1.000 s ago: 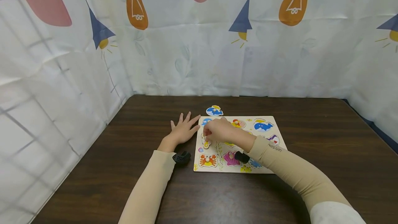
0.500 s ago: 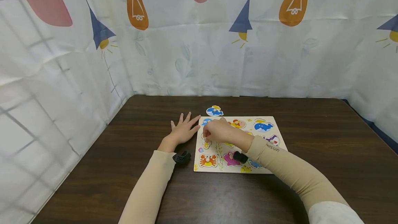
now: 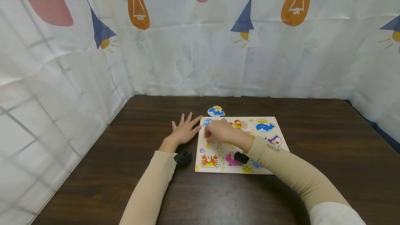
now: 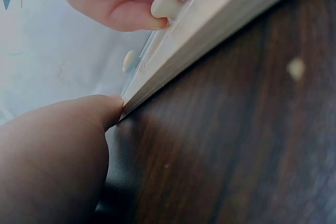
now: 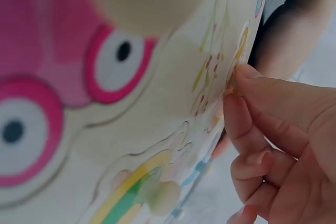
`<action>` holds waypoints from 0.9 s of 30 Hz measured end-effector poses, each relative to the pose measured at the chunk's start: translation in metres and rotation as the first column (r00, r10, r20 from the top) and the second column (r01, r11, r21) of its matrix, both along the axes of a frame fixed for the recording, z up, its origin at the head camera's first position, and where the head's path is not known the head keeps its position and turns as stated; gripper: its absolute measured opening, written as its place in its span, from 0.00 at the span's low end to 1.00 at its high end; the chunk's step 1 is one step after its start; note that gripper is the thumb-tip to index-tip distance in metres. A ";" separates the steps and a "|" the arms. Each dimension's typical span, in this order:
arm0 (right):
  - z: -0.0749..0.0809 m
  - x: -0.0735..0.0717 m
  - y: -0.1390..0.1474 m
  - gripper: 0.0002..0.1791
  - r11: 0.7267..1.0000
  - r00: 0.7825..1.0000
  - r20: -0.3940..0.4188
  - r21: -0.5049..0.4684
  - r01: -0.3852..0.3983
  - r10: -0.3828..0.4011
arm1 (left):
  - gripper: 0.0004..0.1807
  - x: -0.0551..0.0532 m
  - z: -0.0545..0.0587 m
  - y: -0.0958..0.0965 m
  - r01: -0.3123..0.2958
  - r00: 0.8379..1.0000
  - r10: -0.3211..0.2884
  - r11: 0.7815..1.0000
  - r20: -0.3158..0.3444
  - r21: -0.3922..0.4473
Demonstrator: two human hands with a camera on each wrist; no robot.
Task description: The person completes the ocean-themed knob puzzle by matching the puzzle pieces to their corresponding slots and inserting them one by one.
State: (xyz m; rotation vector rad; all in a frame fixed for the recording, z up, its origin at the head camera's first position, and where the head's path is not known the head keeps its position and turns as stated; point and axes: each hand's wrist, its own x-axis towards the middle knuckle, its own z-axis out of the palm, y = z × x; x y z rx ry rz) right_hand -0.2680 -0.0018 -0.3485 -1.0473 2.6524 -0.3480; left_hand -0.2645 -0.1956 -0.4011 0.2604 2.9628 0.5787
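Observation:
My left hand [image 3: 182,133] lies spread on the dark table, its thumb and index fingertips at the left edge of a pale wooden peg puzzle board [image 3: 209,170]. My right hand [image 3: 220,131] reaches over the board's left side, thumb and finger pinching the knob [image 4: 167,6] of a puzzle piece. Only a yellow and white end of that puzzle piece [image 3: 208,145] shows below the fingers; the rest is hidden. In the right wrist view, the fingertips of my right hand [image 5: 278,129] meet close to the board's surface, other fingers curled.
A loose blue whale piece [image 3: 216,111] lies behind the board. Orange crab [image 3: 209,161], magenta sea creature [image 3: 231,159] and blue whale [image 3: 265,127] figures are on the board. My right forearm covers its lower right corner. A printed curtain [image 3: 200,51] hangs behind the table.
My right hand has lowered very slightly at the piece on the board's left side, covering a little more of it. My left hand stays where it was.

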 end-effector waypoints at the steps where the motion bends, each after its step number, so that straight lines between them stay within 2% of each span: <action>1: -0.001 -0.001 0.001 0.03 1.000 1.000 0.007 -0.005 0.004 -0.004 | 0.33 0.000 0.000 0.000 0.001 1.000 -0.001 1.000 -0.001 -0.001; 7: -0.005 -0.004 0.005 0.03 0.999 0.998 0.054 -0.024 0.024 -0.023 | 0.33 -0.001 -0.001 0.000 0.002 1.000 -0.002 1.000 -0.003 0.003; 19: -0.007 -0.004 0.018 0.10 0.995 0.995 0.096 -0.095 0.005 0.004 | 0.33 0.000 -0.003 -0.001 0.006 1.000 -0.006 1.000 0.000 0.006; 27: 0.006 -0.018 0.035 0.12 0.986 0.992 0.120 -0.165 -0.007 0.027 | 0.33 -0.002 -0.003 -0.001 0.003 1.000 -0.003 1.000 0.008 0.002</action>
